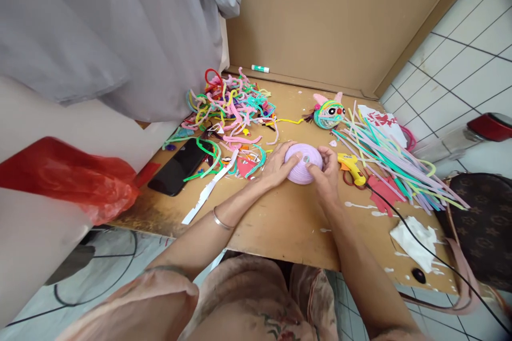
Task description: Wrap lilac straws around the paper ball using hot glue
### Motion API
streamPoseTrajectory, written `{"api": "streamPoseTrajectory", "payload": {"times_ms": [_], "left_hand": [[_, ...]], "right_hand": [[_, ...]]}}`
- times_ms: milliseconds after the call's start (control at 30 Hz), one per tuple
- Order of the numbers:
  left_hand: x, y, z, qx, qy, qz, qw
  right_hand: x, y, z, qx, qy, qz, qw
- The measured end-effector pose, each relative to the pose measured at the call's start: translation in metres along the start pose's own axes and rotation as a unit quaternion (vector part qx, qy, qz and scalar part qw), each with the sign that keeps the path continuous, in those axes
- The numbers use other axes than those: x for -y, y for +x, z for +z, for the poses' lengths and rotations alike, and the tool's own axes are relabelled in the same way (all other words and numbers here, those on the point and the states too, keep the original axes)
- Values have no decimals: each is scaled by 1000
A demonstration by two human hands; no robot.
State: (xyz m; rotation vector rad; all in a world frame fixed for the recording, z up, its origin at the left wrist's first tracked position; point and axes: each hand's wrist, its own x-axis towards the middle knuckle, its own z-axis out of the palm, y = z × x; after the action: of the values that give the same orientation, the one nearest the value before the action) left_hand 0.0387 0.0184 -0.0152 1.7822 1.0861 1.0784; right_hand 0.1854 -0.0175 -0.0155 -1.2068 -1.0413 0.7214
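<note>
Between my two hands is a round lilac coil [295, 171], wound in rings like pipe cleaner, with a small hole at its middle. My left hand [279, 163] grips its left side, the thumb lying on top. On the right side my right hand [327, 173] holds the rim, its thumb close to the hole. The fingers underneath are mostly hidden. Just right of that hand lies a yellow glue gun [352, 169] with a black cord. Farther back stands a round striped figure [328, 114] with pink ears and stuck-on eyes.
A tangled heap of pipe cleaners [236, 101] fills the back left. Straight pipe cleaners [394, 157] lie at right, near red scraps [382, 194], a crumpled white tissue [416, 240] and a brown bag [482, 229]. At left are a black phone [176, 168] and a red plastic bag [72, 176].
</note>
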Motion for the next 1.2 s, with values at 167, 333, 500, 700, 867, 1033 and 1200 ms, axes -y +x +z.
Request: {"api": "streamPoseTrajectory", "payload": {"times_ms": [167,333,500,700,867,1033,1200], "left_hand": [[0,-2,-3,25,-51,-25,998],[0,-3,-4,38,-89,-28,995],[2,-2,-3,32,-92,-37,995],[-1,-1,-1,23,-109,-36,993],[-2,-2,-1,20,-84,-23,996],[3,-2,-1,16,-26,26,999],[6,-3,-1,8,47,84,995]], "right_hand": [[-2,2,-2,-7,9,15,1000],[1,0,0,-7,0,13,1000],[4,-3,3,3,-37,-23,999],[4,-3,1,9,-57,-19,998],[2,-2,0,13,-49,-8,999],[1,-2,0,8,-47,-11,999],[1,-3,1,11,-39,-18,999]]}}
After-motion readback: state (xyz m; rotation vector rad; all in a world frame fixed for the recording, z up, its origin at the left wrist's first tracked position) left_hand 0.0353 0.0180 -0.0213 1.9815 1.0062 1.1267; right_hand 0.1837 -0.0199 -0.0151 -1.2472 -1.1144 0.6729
